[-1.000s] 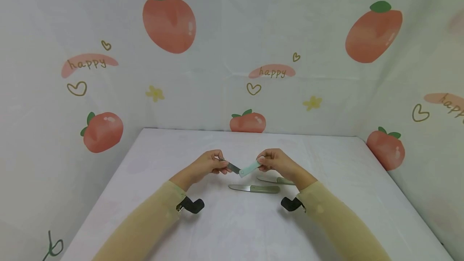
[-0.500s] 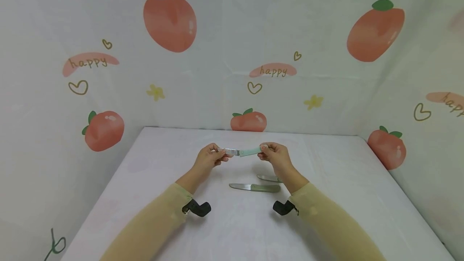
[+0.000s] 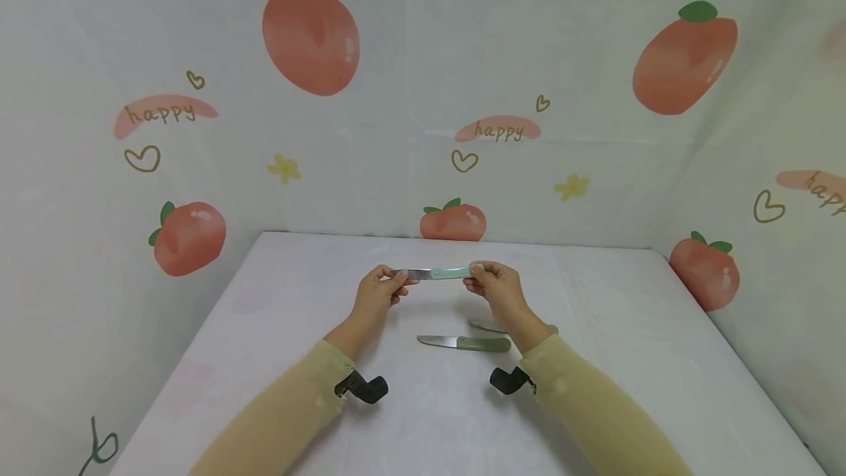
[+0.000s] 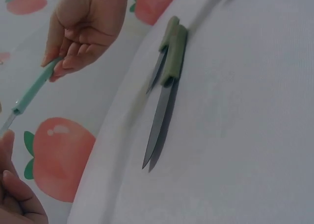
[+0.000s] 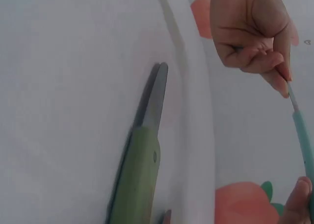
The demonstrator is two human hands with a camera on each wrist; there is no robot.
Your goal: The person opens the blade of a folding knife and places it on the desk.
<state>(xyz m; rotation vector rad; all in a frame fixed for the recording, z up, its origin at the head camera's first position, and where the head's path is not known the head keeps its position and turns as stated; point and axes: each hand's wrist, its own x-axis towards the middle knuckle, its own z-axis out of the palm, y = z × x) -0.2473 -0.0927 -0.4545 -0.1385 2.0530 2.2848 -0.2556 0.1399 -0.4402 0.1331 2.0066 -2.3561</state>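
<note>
Above the table a folding knife with a mint-green handle (image 3: pixel 452 272) is held level between both hands, its blade in line with the handle. My left hand (image 3: pixel 379 293) pinches the blade (image 3: pixel 418 274) between thumb and fingers. At the other end my right hand (image 3: pixel 497 286) pinches the handle. In the left wrist view the right hand (image 4: pixel 91 25) holds the handle (image 4: pixel 37 89) and the left fingers (image 4: pixel 14 185) are at the blade. The right wrist view shows the left hand (image 5: pixel 252 35) with thumb and fingertip on the blade (image 5: pixel 293 97).
Two knives with olive-green handles lie on the white tabletop (image 3: pixel 297 388): a near knife (image 3: pixel 484 344) and a far knife (image 3: pixel 487 325), partly behind the right wrist. Their blades point left. A printed cloth backdrop (image 3: pixel 396 94) rises behind the table.
Both hands have risen and moved farther from me. The knife's blade and handle, bent at an angle earlier, have swung into a straight line; the knives on the table stay put.
</note>
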